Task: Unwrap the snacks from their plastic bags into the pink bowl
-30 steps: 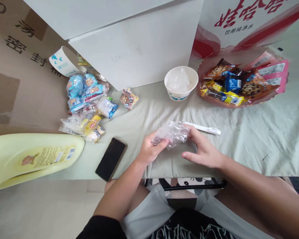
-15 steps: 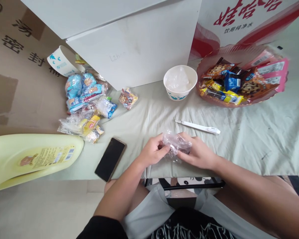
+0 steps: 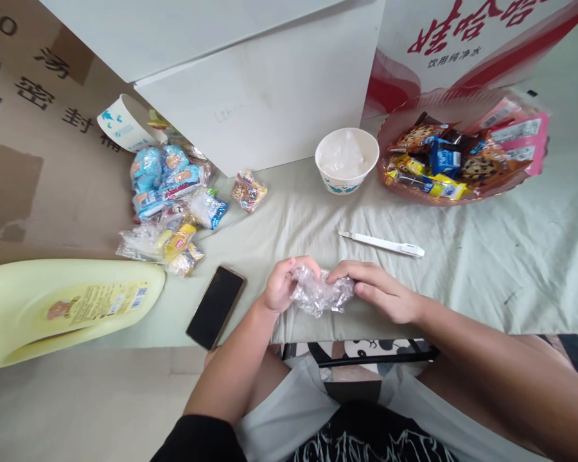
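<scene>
A crumpled clear plastic bag (image 3: 320, 296) is between my two hands above the front of the table. My left hand (image 3: 284, 283) closes around its left side, the fingers curled over the top. My right hand (image 3: 383, 289) has the bag's right side between its thumb and fingers, the index finger reaching across the top. Whether anything is inside the bag I cannot make out. Just beyond my right hand lies a white craft knife (image 3: 383, 244), its blade end pointing left. A dark-screened phone (image 3: 216, 307) rests to the left of my left forearm.
Behind the knife stands a paper bowl (image 3: 345, 183) with clear plastic in it. A pink basket (image 3: 390, 138) of wrapped snacks is at right. Several small bagged snacks (image 3: 166, 176) and a tipped paper bowl (image 3: 128, 128) lie at left, near a yellow plastic container (image 3: 38, 282). Boxes (image 3: 270, 96) line the back.
The plastic bag has shifted slightly left and is more bunched up. My left hand has turned around it, and my right hand's fingers have straightened over its top.
</scene>
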Available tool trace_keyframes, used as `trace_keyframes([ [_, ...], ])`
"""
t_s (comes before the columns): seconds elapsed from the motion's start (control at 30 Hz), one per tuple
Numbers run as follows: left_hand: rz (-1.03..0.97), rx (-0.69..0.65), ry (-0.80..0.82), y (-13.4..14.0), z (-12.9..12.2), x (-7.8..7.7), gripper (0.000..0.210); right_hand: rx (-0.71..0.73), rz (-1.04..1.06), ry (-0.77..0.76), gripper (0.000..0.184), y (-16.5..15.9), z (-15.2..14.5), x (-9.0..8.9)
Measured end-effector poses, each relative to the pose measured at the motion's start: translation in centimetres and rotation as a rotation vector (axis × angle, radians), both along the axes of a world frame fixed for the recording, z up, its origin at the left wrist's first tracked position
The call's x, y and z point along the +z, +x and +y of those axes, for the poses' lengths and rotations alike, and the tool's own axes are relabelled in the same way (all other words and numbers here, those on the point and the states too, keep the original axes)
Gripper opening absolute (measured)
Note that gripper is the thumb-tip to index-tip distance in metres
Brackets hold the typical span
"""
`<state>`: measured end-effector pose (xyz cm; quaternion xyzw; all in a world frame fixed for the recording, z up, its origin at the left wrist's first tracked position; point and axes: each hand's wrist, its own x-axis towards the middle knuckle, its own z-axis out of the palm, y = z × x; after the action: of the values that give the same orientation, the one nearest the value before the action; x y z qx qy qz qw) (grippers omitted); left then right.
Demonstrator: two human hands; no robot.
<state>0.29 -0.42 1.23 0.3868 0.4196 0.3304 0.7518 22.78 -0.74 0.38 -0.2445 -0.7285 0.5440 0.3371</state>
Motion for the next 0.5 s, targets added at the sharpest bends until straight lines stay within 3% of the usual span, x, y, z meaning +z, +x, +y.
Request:
trace_keyframes([
  [0.07, 0.044, -0.118, 0.047, -0.03, 0.14, -0.02, 0.061, -0.055, -0.027, 0.01, 0.037, -0.25, 0.03, -0.15],
  [0.2, 0.171, -0.294, 0.192, -0.29, 0.25, -0.05, 0.031, -0.138, -0.168, 0.014, 0.027, -0.71, -0.12, -0.21],
  [0.27, 0.17, -0.274, 0.19, -0.57, 0.21, -0.04, 0.028, -0.183, -0.231, -0.002, 0.014, -0.77, -0.24, -0.18],
  [0.4, 0.094, -0.184, 0.145, -0.82, -0.16, 0.1, 0.05, -0.248, -0.268, -0.069, 0.032, -0.62, -0.43, 0.02],
  [0.5, 0.068, -0.111, 0.093, -0.29, -0.64, 0.25, 0.067, -0.299, -0.281, -0.061, 0.027, -0.35, -0.47, 0.44],
])
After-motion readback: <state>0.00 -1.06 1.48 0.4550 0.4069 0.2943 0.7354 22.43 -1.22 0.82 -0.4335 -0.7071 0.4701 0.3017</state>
